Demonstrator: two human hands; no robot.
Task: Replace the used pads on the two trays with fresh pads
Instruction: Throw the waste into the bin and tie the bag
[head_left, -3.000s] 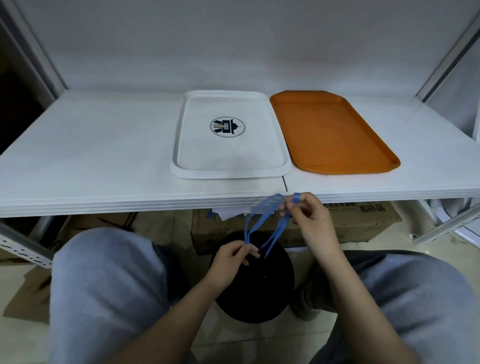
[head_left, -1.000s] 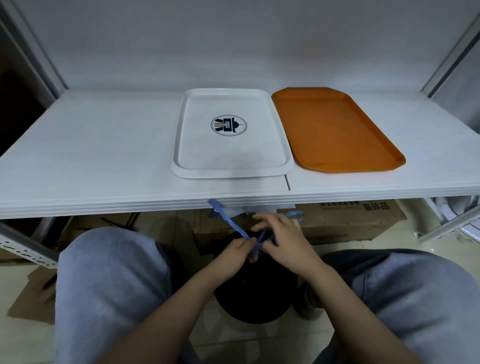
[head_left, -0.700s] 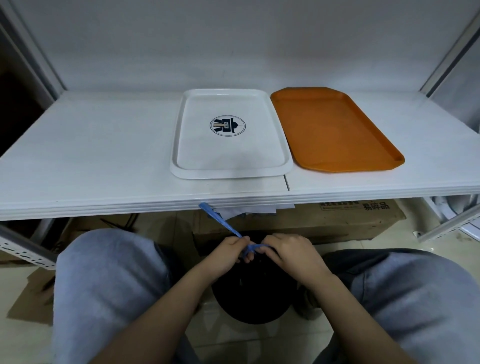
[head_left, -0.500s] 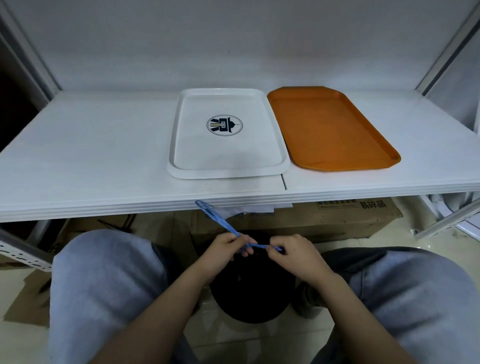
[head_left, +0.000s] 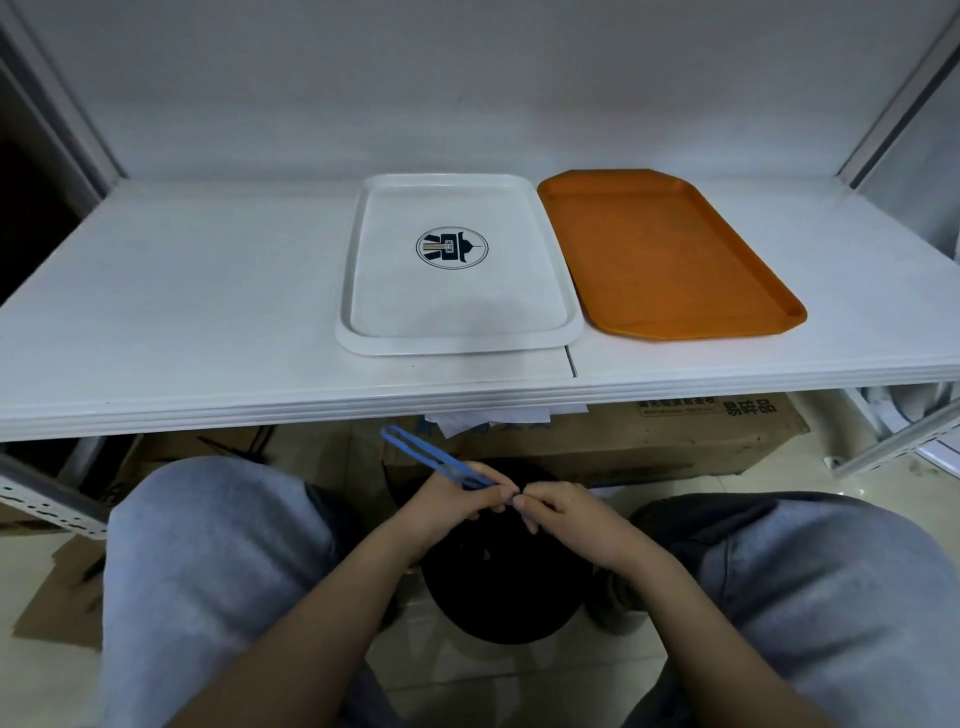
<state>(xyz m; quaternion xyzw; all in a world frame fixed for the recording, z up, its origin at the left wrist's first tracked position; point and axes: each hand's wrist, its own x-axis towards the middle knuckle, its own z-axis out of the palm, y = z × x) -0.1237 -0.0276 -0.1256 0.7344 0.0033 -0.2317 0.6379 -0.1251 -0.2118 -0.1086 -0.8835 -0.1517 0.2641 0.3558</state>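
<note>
The white tabletop (head_left: 182, 291) carries a white tray (head_left: 457, 338) and an orange tray (head_left: 670, 254) side by side, long axes running away from the person. Below its front edge sit a cardboard box (head_left: 675, 441) and a black bin (head_left: 498, 613). Over the bin, the left hand (head_left: 452, 504) grips a blue band (head_left: 421, 452) slanting up-left; the right hand (head_left: 561, 512) pinches its near end.

White tray (head_left: 358, 291) glossy plastic; orange tray (head_left: 675, 260) matt plastic; box (head_left: 675, 441) cardboard.
</note>
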